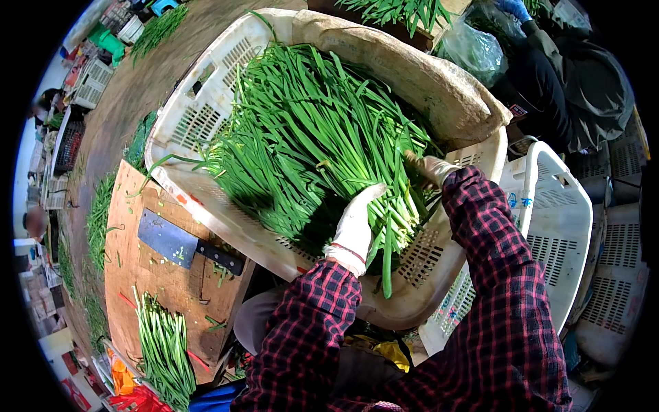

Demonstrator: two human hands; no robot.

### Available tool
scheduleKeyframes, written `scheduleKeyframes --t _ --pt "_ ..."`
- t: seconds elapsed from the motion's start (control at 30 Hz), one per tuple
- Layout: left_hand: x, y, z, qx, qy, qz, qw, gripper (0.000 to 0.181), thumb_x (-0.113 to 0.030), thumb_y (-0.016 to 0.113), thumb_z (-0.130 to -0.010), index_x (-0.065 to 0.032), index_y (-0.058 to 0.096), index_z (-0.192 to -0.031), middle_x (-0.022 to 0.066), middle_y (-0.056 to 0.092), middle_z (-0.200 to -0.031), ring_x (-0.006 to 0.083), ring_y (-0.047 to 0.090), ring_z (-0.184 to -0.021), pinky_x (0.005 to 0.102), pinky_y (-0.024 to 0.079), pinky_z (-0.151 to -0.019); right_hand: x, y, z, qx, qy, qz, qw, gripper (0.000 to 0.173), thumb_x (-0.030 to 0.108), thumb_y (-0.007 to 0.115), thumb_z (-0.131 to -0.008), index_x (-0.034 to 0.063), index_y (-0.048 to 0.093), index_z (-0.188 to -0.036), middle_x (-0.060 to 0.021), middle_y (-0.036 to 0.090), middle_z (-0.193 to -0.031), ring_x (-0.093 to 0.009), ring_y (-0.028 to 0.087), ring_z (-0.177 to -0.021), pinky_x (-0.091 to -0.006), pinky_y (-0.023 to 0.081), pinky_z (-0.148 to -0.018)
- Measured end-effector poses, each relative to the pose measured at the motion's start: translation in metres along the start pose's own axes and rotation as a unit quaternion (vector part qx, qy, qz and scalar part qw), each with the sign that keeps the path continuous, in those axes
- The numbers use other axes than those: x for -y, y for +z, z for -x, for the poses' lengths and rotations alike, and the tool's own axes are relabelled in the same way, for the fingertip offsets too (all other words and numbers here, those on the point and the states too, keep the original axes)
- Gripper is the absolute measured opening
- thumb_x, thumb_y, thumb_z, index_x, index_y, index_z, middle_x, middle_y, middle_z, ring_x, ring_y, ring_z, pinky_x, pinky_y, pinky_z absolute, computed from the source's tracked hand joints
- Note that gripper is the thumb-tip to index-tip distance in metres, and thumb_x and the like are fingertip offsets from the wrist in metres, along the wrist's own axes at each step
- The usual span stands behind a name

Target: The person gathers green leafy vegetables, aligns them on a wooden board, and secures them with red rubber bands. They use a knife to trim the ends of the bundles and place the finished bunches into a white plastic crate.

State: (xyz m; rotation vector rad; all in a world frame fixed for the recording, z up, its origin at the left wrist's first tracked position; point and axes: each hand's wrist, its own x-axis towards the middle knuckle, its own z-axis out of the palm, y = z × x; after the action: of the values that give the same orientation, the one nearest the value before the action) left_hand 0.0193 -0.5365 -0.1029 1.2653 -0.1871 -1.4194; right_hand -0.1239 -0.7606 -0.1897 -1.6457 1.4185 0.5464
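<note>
A large heap of garlic chives fills a white plastic crate before me, with the pale cut ends towards me. My left hand, in a white glove, is at the near side of these stems. Its thumb lies over them, and the fingers are hidden beneath the leaves. My right hand, also gloved, is on the right side of the same bunch. Its fingers are blurred and partly hidden among the leaves, so their grip does not show.
To the left, a cleaver lies on a wooden board, beside a smaller chive bundle with a red tie under it. A woven sack drapes the crate's far side. White crates stand at right; another person sits behind.
</note>
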Motion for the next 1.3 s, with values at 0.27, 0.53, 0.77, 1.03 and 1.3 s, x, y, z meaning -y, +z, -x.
scheduleKeyframes --t 0.27,0.53,0.77,1.03,1.3 --pt "-0.003 -0.008 -0.01 -0.015 -0.089 0.236 0.968 0.033 -0.028 0.069 -0.087 -0.0059 0.066 -0.111 0.0061 0.066 -0.097 0.0188 0.065 -0.084 0.033 0.056 -0.079 0.009 0.038 0.032 0.151 -0.228 -0.328 0.904 0.084 0.066 0.038 -0.097 0.0063 0.028 -0.154 -0.0132 0.031 -0.158 -0.027 0.032 -0.143 -0.0437 0.021 -0.121" --pt "-0.013 -0.021 -0.019 0.083 -0.055 0.306 0.947 0.026 -0.025 0.055 -0.098 -0.0051 0.064 -0.111 0.0075 0.071 -0.099 0.0201 0.069 -0.085 0.0339 0.057 -0.079 0.035 0.038 0.088 0.282 -0.086 -0.554 0.779 0.062 0.06 0.069 -0.084 0.0067 0.066 -0.114 -0.0074 0.072 -0.095 -0.019 0.069 -0.076 -0.0339 0.06 -0.07" --pt "0.001 -0.028 -0.009 0.019 0.03 0.08 0.996 0.07 -0.046 0.062 -0.095 -0.0014 0.044 -0.146 0.0114 0.048 -0.146 0.0201 0.043 -0.135 0.0336 0.03 -0.116 0.027 0.052 0.083 0.207 -0.203 -0.419 0.861 0.083 0.054 0.079 -0.079 -0.0027 0.052 -0.132 -0.0136 0.066 -0.119 -0.021 0.064 -0.107 -0.0366 0.052 -0.091" --pt "0.023 -0.019 0.01 -0.004 -0.043 0.109 0.993 0.057 -0.019 0.08 -0.082 -0.0001 0.055 -0.13 0.0077 0.064 -0.118 0.0166 0.061 -0.104 0.0287 0.048 -0.093 0.044 0.078 0.085 0.143 -0.259 -0.345 0.891 0.086 0.059 0.038 -0.102 -0.0038 0.013 -0.155 -0.0167 0.024 -0.16 -0.022 0.023 -0.147 -0.0302 0.018 -0.12" --pt "-0.013 -0.033 0.016 0.058 -0.129 0.184 0.973 0.026 -0.021 0.066 -0.088 -0.0025 0.068 -0.107 0.0057 0.071 -0.089 0.0149 0.068 -0.074 0.0261 0.056 -0.07 0.05 0.05 0.118 0.185 -0.19 -0.538 0.8 0.101 0.014 0.076 -0.087 0.0011 0.004 -0.157 -0.0182 0.038 -0.151 -0.025 0.045 -0.132 -0.0371 0.039 -0.109"
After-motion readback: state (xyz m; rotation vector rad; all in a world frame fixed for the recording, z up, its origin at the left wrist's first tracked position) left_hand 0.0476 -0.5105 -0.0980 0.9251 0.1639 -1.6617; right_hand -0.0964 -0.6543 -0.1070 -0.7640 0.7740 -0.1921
